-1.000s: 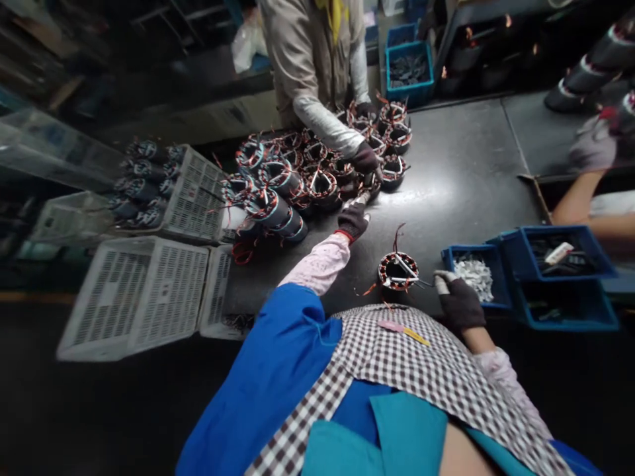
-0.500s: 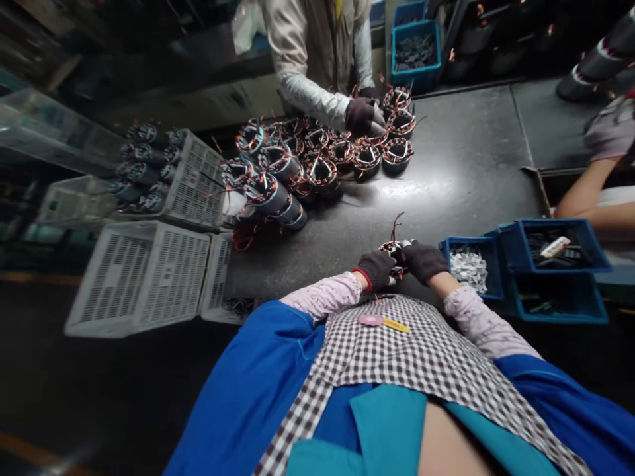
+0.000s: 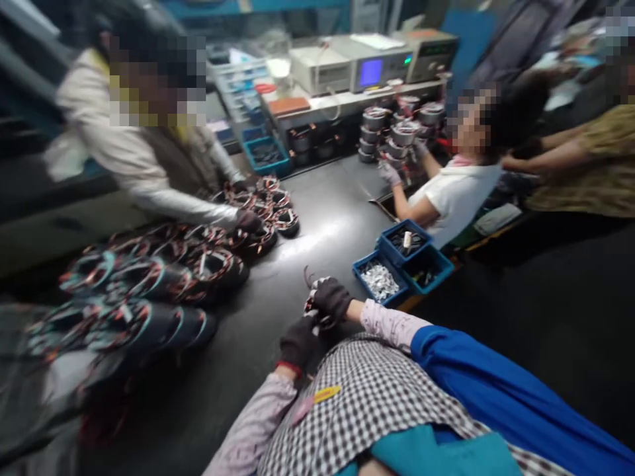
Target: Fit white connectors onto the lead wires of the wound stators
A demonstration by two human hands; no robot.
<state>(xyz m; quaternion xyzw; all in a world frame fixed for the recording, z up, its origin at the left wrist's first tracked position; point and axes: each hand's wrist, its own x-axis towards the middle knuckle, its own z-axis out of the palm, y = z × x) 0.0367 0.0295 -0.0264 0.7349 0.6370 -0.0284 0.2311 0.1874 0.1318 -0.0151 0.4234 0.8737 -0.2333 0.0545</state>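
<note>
In dark gloves with pale fingertips, my two hands hold a small wound motor stator (image 3: 310, 304) close to my apron at the table edge. My left hand (image 3: 299, 340) closes on its near side. My right hand (image 3: 331, 299) wraps round the far right side. The gloves cover most of the stator; a white-and-dark rim and a thin reddish wire lead sticking up from it show. Right of my right hand stands a blue bin (image 3: 381, 279) of small white pieces.
Many stators (image 3: 163, 334) with copper windings crowd the dark table's (image 3: 317, 231) left side. A co-worker's gloved hand (image 3: 249, 223) touches some of them. Blue bins (image 3: 429, 270) stand at right. Another person (image 3: 461, 178) handles stacked stators (image 3: 397, 142); instruments (image 3: 370, 66) stand behind.
My view has swung up and to the right, bringing the instruments and more people into sight. Both my hands still hold the stator near my apron.
</note>
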